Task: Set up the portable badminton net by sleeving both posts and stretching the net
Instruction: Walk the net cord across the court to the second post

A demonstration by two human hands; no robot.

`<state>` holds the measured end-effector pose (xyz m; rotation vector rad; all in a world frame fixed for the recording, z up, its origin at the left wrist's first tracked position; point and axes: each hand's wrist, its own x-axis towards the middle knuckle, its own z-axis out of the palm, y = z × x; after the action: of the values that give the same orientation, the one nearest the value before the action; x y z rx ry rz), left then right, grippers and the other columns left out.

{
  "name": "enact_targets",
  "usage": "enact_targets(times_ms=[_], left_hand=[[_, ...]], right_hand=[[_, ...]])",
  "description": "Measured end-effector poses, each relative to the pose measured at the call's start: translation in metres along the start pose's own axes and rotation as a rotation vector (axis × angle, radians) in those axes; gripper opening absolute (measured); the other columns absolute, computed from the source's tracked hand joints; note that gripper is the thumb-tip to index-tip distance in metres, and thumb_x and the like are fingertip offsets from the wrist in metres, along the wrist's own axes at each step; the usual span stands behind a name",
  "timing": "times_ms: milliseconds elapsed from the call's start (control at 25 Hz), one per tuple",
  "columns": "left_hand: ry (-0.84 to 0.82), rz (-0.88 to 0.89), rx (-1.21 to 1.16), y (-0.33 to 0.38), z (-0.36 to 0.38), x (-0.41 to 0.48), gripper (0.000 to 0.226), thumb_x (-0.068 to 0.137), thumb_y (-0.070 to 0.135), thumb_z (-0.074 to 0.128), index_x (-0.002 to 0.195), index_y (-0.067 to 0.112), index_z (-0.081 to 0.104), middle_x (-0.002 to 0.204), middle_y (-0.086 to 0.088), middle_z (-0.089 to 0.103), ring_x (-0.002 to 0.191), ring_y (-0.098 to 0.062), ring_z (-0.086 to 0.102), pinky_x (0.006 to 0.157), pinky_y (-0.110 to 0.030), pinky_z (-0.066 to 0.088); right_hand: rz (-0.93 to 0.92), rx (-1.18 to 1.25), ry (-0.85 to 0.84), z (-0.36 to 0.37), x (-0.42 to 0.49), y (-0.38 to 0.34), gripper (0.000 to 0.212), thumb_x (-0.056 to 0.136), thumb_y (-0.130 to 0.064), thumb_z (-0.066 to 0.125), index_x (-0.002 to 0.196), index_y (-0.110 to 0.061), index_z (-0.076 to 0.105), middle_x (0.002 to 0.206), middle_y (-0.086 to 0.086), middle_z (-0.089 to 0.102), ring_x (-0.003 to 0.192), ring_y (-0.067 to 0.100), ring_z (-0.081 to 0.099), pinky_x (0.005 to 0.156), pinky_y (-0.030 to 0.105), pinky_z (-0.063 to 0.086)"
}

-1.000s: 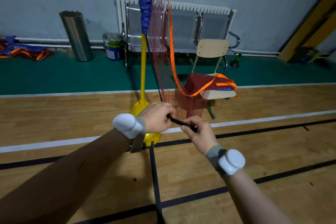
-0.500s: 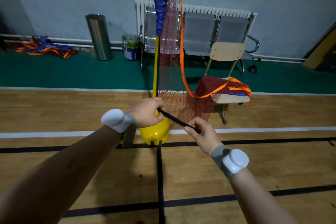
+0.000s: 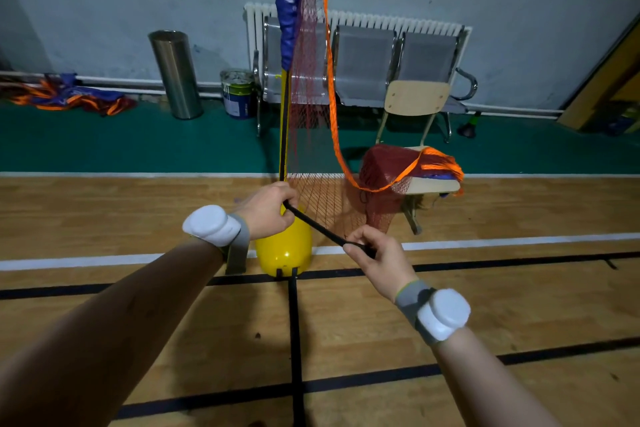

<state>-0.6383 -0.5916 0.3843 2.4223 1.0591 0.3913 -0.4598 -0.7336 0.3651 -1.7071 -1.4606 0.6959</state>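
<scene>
Your left hand (image 3: 268,210) is clenched around the upper end of a black strap (image 3: 317,226), close against the yellow post (image 3: 284,125), just above the yellow base (image 3: 284,250). Your right hand (image 3: 375,255) pinches the lower end of the same strap between thumb and fingers, so the strap runs taut and slanted from one hand to the other.

Behind your left hand the post stands upright, with the blue sleeve (image 3: 289,3) already over its upper part. The red net (image 3: 311,97) hangs from there, and its lower edge comes down just beyond your hands. The orange edge band (image 3: 332,87) drops beside it and curves away to the far side of your right hand, up to the wooden chair (image 3: 415,135), where the rest of the net lies in a heap on the seat.

Near you, on both sides of your forearms, the wooden floor (image 3: 363,329) is open. Beyond the post, a metal bench (image 3: 367,62) stands along the wall.
</scene>
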Motion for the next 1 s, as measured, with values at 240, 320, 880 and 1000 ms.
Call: enact_targets(times_ms=[240,320,880,1000], left_hand=[[-0.118,0.088,0.082,0.046,0.027,0.002,0.020,0.080,0.007,0.052,0.095,0.015,0.063,0.111,-0.003,0.058,0.107,-0.024,0.053,0.092,-0.031,0.041],[-0.119,0.170,0.110,0.060,0.039,-0.004,0.024,0.078,0.005,0.052,0.098,0.015,0.060,0.112,-0.001,0.056,0.111,-0.022,0.050,0.096,-0.030,0.038],[-0.093,0.186,0.210,0.084,0.054,-0.034,0.015,0.089,0.027,0.056,0.099,0.017,0.062,0.103,-0.001,0.057,0.104,-0.020,0.046,0.086,-0.028,0.034],[-0.095,0.172,0.193,0.075,0.043,-0.040,0.011,0.089,0.024,0.057,0.092,0.014,0.061,0.100,-0.001,0.059,0.102,-0.019,0.046,0.081,-0.025,0.031]], right_hand=[[-0.024,0.018,-0.002,-0.007,-0.025,0.002,0.007,0.085,-0.006,0.061,0.090,-0.005,0.066,0.072,-0.016,0.055,0.069,-0.006,0.050,0.066,0.002,0.037],[-0.011,0.039,-0.002,-0.016,-0.033,0.005,0.009,0.085,-0.005,0.061,0.092,-0.004,0.067,0.076,-0.013,0.058,0.072,-0.007,0.051,0.068,0.000,0.037],[-0.064,-0.103,0.018,-0.031,-0.043,0.021,0.014,0.083,-0.003,0.063,0.097,-0.002,0.068,0.088,-0.001,0.048,0.087,0.012,0.048,0.081,0.012,0.037],[-0.011,-0.063,-0.007,-0.020,-0.041,0.015,0.006,0.083,-0.006,0.064,0.087,-0.001,0.062,0.073,-0.009,0.044,0.069,0.005,0.042,0.065,0.014,0.034]])
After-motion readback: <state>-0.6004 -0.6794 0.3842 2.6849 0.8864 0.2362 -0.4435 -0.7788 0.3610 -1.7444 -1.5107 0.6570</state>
